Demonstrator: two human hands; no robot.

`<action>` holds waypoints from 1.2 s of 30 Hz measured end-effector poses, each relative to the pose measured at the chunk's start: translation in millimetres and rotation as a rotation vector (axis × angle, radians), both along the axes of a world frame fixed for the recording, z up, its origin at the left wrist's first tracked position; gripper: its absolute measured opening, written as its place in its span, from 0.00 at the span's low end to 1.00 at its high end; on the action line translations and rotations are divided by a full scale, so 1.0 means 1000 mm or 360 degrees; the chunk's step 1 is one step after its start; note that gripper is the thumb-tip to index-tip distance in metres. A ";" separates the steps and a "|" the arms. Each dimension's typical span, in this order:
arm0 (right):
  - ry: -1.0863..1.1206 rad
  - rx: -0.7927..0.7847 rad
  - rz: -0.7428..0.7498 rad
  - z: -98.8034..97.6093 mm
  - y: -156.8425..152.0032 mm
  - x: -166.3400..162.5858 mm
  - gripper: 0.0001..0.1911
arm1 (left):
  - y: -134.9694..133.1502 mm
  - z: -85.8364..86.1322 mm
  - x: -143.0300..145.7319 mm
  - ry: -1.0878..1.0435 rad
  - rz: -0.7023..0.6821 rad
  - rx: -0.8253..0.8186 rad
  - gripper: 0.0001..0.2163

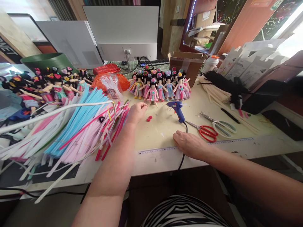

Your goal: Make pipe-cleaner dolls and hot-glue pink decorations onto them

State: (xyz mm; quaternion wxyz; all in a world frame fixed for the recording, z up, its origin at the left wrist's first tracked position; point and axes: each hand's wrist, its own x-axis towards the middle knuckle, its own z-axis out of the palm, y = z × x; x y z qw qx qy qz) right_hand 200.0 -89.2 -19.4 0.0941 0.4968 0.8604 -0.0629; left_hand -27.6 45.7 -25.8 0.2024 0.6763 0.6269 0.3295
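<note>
My left hand (137, 112) reaches forward over the table with its fingers curled together beside a doll in a pink dress (152, 93), the front one of a group of small dolls (163, 84). What it pinches, if anything, is too small to see. Two small red pieces (149, 118) lie just right of it. My right hand (189, 144) rests palm down, fingers loosely together, on a long ruler (232, 141) and on the black cable of a blue glue gun (177, 108).
A big pile of blue, pink and white strips (71, 129) fills the left side, with more dolls (49, 85) behind it. Red-handled scissors (205, 131) and pale-handled scissors (220, 125) lie right of the glue gun. A monitor (123, 31), a cardboard box (188, 64) and black fibres (224, 83) stand behind.
</note>
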 end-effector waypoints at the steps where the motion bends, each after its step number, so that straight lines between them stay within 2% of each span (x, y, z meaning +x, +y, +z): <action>1: 0.0085 -0.0016 -0.0002 -0.001 0.000 0.004 0.07 | 0.000 0.000 0.000 0.0004 0.0002 0.0005 0.12; 3: 0.0328 -0.0047 -0.0109 -0.001 0.005 0.015 0.06 | 0.000 0.000 0.000 0.0019 0.0004 0.0011 0.12; 7: 0.0803 -0.0037 -0.0664 0.003 0.026 0.040 0.05 | 0.001 -0.001 0.000 0.0028 -0.0001 0.0017 0.11; 9: 0.0995 -0.0122 -0.0748 0.004 0.036 0.047 0.04 | 0.001 -0.001 0.000 0.0021 -0.0008 0.0018 0.11; 11: 0.1094 -0.0245 -0.0737 0.004 0.043 0.048 0.04 | 0.001 -0.001 -0.001 0.0013 -0.0021 0.0016 0.12; 14: 0.0994 -0.0323 -0.0702 0.006 0.046 0.042 0.06 | 0.002 -0.001 -0.001 0.0008 -0.0027 0.0011 0.12; 25: 0.0228 -0.0063 -0.0354 0.007 0.051 0.024 0.07 | 0.003 -0.003 -0.001 0.0040 -0.0010 -0.0025 0.11; 31: 0.0162 -0.0016 -0.0311 0.000 0.039 0.022 0.07 | 0.003 -0.003 -0.001 0.0050 0.0001 -0.0017 0.11; 36: 0.0377 -0.0085 -0.0324 0.003 0.032 0.035 0.07 | 0.003 -0.002 -0.002 0.0024 -0.0017 -0.0012 0.12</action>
